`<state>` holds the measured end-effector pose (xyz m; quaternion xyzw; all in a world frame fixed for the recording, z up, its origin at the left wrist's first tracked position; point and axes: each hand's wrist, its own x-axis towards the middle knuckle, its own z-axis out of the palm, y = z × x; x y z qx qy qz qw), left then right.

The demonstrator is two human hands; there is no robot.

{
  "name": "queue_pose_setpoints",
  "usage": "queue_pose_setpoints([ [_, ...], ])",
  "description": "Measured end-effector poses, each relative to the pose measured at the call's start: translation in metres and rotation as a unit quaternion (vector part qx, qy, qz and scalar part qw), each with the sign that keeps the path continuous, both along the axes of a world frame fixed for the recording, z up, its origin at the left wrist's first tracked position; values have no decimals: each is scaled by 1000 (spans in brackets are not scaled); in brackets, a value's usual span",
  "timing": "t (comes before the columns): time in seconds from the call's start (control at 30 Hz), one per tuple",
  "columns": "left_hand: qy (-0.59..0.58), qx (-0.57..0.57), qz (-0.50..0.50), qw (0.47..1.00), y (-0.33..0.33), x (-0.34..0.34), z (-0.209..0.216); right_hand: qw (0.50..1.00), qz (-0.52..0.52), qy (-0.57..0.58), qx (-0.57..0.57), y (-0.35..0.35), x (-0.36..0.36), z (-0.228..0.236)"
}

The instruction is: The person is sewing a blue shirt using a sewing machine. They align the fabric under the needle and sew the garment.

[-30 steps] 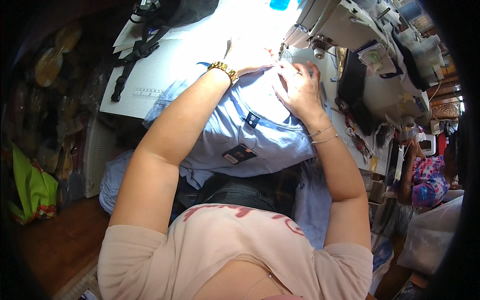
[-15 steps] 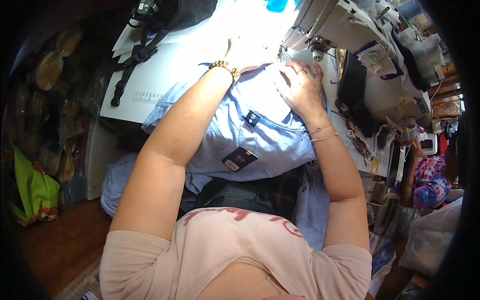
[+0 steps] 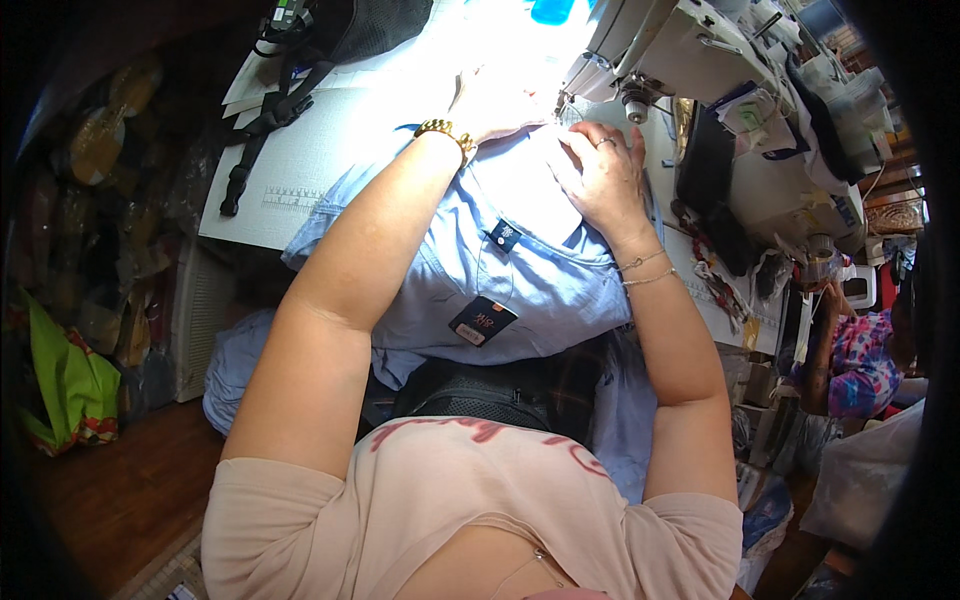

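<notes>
A light blue garment (image 3: 480,300) with a wide neckline lies across the table's near edge, its lower part hanging toward my lap. A small dark neck label (image 3: 504,235) and a dark hang tag (image 3: 484,321) on a string show on it. My left hand (image 3: 500,112) rests at the garment's far edge, left of the sewing machine's needle area (image 3: 568,108); glare washes out its fingers. Just right of the needle area, my right hand (image 3: 606,180) has its fingers bent and closed on the garment's edge, thumb toward the left hand.
The white sewing machine (image 3: 690,50) stands at the far right of the white table (image 3: 250,215). Black straps (image 3: 270,120) and a black mesh bag (image 3: 375,25) lie at the far left. A second machine (image 3: 800,205) and another person (image 3: 860,350) are at the right.
The hang tag has shifted slightly to the right and turned a little. Both hands stay almost in place at the needle area.
</notes>
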<state>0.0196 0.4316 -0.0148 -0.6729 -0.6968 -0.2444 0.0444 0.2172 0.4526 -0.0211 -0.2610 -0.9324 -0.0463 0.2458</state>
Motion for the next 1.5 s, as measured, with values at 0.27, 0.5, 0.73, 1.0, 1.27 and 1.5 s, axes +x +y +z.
queue_pose_setpoints([
  [0.27, -4, 50, -1, 999, 1, 3, -8, 994, 32, -13, -104, 1, 32, 21],
  [0.5, -72, -25, -41, 996, 3, -5, -8, 949, -240, 176, 105, 16, 170, 31],
  [0.73, -96, -12, -56, 994, 14, -3, -18, 936, -262, 103, 211, 33, 237, 20],
  [1.0, -55, 30, -41, 997, 9, -2, -10, 936, -264, 127, 196, 37, 245, 13],
  [1.27, -95, 22, -43, 994, 13, -8, -19, 939, -239, 158, 191, 34, 240, 12],
  [1.5, -90, 28, -37, 995, 4, -3, -3, 938, -246, 154, 191, 35, 243, 10],
])
